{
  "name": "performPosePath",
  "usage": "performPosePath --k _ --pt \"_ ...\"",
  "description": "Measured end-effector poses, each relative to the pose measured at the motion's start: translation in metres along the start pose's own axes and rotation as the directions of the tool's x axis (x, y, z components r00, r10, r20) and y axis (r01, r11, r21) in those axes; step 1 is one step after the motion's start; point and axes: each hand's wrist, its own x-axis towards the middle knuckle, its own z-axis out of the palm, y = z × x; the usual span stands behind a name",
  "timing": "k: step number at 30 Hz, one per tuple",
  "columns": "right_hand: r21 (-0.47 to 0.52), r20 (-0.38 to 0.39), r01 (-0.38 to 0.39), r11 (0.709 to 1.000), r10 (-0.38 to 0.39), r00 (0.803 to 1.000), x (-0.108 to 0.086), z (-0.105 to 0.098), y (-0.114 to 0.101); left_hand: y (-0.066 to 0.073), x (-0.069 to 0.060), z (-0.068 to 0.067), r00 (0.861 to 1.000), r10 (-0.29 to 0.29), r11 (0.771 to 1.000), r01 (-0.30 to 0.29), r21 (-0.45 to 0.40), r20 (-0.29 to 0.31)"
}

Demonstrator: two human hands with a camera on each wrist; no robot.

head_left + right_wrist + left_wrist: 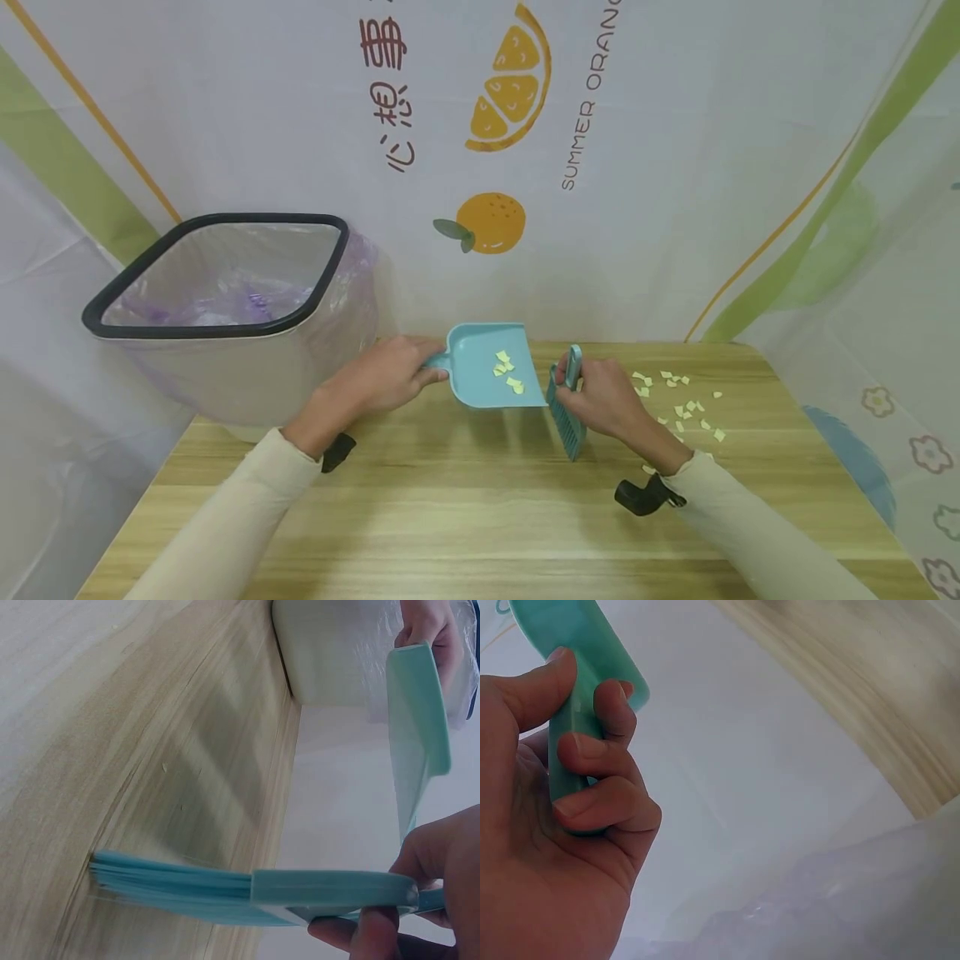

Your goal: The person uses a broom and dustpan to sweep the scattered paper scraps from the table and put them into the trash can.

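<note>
In the head view my left hand (pixel 393 371) grips the short handle of a light-blue dustpan (pixel 472 383). Its fingers (pixel 604 780) curl round that handle in the left wrist view. Several pale yellow paper scraps (pixel 502 364) lie in the pan, which is held above the table. A matching hand brush (pixel 566 421) is in my right hand (pixel 603 396), close to the pan's open edge. The right wrist view shows its bristles (pixel 172 889) pointing down at the wood; whether they touch it, I cannot tell. More yellow scraps (pixel 686 408) are scattered right of my right hand.
A white bin (pixel 247 375) with a black rim (pixel 217 331) and a purplish clear liner stands at the left, beside my left hand. Behind the wooden table (pixel 480 517) hangs a white printed cloth (pixel 645 208). Black wrist straps sit on both forearms.
</note>
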Motion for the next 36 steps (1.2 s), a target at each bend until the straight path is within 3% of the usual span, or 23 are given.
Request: performPosePath --k 16,36 --pt "-0.004 0.001 0.006 1.0 -0.006 1.0 0.001 0.0 0.001 0.007 0.005 -0.021 1.0 0.013 1.0 -0.013 -0.017 0.026" --pt "-0.003 -0.001 0.02 1.0 -0.02 1.0 0.001 0.0 0.001 0.017 0.005 -0.058 1.0 0.024 1.0 -0.024 0.003 -0.006"
